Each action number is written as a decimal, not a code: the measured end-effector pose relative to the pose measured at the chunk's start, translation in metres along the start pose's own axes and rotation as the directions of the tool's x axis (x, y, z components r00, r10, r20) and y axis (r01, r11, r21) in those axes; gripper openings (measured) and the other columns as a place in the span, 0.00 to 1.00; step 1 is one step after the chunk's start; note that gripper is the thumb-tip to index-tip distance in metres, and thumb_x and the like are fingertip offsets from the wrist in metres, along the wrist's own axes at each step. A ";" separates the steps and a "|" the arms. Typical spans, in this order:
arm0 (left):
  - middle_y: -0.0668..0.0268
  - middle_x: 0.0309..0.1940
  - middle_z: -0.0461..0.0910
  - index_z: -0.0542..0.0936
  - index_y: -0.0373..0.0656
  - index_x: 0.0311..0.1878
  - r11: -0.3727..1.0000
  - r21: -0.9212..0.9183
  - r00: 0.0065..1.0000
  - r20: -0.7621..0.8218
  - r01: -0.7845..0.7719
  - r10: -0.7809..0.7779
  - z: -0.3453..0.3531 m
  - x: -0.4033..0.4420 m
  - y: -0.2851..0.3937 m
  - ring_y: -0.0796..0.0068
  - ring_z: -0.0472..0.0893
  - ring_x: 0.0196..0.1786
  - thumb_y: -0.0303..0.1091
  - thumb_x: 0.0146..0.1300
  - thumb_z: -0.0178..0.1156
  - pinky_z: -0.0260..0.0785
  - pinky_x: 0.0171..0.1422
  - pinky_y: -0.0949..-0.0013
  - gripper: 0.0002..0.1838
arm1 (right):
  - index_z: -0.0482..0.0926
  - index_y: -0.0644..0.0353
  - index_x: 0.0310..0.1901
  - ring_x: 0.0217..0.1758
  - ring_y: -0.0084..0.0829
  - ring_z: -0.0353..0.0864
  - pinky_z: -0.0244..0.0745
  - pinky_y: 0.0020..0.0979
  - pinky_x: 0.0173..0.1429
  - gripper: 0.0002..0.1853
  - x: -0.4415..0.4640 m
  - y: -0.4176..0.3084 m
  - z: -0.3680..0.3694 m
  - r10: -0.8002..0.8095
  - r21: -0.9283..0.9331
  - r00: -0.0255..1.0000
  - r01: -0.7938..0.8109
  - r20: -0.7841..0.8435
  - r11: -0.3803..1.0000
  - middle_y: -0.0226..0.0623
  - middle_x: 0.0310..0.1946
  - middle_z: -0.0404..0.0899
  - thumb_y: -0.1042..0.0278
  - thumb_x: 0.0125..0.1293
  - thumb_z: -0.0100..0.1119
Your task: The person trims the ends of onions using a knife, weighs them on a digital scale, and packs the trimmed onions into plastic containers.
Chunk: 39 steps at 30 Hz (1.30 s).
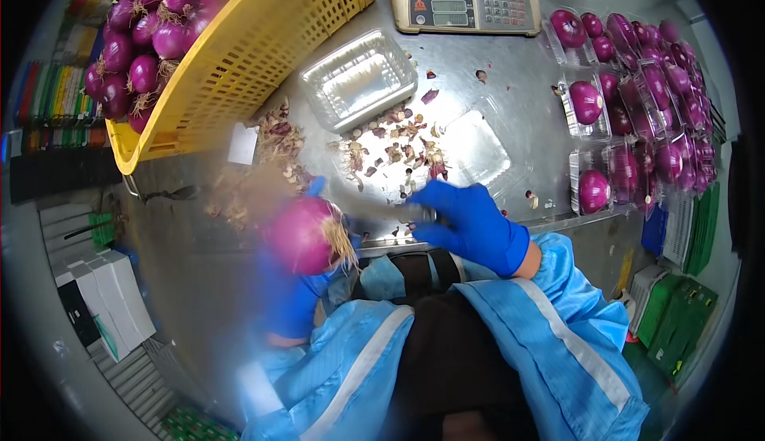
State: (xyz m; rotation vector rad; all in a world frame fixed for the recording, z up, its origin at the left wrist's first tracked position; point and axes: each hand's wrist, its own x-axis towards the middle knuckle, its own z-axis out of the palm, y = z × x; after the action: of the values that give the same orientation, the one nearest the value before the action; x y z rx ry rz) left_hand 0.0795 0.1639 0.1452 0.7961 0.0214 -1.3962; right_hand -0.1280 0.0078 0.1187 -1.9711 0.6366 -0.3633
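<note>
A red onion (299, 238) with dry, stringy roots facing right rests in my left hand (293, 299), whose blue-gloved fingers are closed around it from below and behind. My right hand (470, 222), also in a blue glove, grips a knife (378, 211) by its handle. The blade is smeared by motion and points left, its tip close to the onion's root end; I cannot tell whether they touch. Past both hands, onion trimmings (406, 148) and papery skins (279, 142) lie scattered on the metal table (319, 172).
A yellow crate (263, 50) of red onions tilts at the upper left. One clear plastic tray (358, 78) lies ahead, another (476, 148) to its right. A weighing scale (466, 7) stands at the back. Packed onion trays (587, 102) line the right side.
</note>
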 end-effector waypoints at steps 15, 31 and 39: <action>0.44 0.58 0.71 0.63 0.33 0.66 0.896 -0.299 0.945 0.099 0.328 -0.312 -0.001 -0.011 -0.033 0.49 0.77 0.55 0.63 0.70 0.39 0.76 0.56 0.52 0.40 | 0.76 0.49 0.36 0.24 0.38 0.80 0.72 0.33 0.26 0.21 0.002 0.002 0.010 -0.251 -0.167 0.955 0.276 0.157 0.947 0.34 0.25 0.77 0.38 0.61 0.58; 0.43 0.48 0.76 0.69 0.33 0.61 0.854 -0.359 0.913 -0.006 0.378 -0.407 -0.021 -0.019 -0.045 0.50 0.79 0.40 0.69 0.65 0.43 0.77 0.42 0.57 0.42 | 0.79 0.53 0.32 0.23 0.45 0.79 0.73 0.41 0.31 0.25 -0.004 0.019 0.028 -0.078 -0.151 0.938 0.135 0.337 0.979 0.41 0.21 0.77 0.37 0.66 0.50; 0.50 0.63 0.68 0.62 0.44 0.69 0.898 -0.407 0.974 -0.079 0.165 -0.215 -0.037 -0.034 -0.038 0.46 0.75 0.57 0.67 0.67 0.40 0.76 0.53 0.45 0.39 | 0.81 0.55 0.33 0.25 0.42 0.81 0.74 0.36 0.32 0.22 -0.024 0.087 0.031 0.246 -0.024 0.898 -0.256 0.363 0.966 0.44 0.23 0.79 0.43 0.68 0.52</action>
State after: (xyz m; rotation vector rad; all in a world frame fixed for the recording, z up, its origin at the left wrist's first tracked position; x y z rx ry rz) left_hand 0.0550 0.2129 0.1149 0.5438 0.4783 -1.4609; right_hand -0.1563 0.0116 0.0275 -1.8384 0.6295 0.1532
